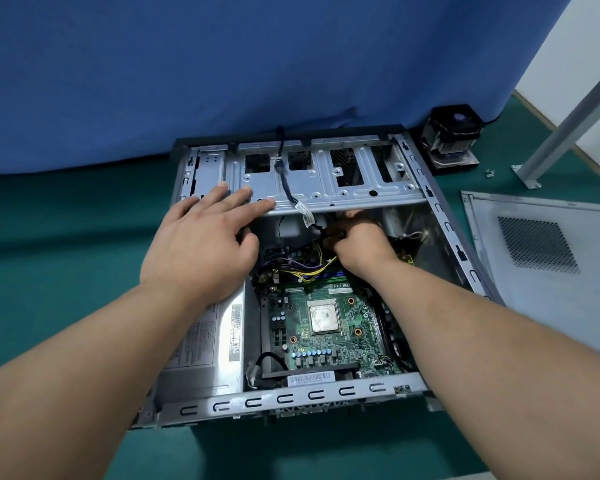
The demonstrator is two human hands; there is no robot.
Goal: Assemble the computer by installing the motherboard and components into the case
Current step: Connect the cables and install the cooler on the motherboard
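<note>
The left hand lay flat, fingers straight, on the drive cage at 12 o'clock, seemingly steadying the case, while the right hand pinched a cable above the seated motherboard.

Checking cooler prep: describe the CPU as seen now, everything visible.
The CPU is a square chip with a silvery metal lid that carries a pale, smeared residue. It lies flat in a light-coloured socket near the middle of the green motherboard, inside the open case. Four copper-ringed holes surround it. No cooler sits on it, and neither hand touches it.
</note>
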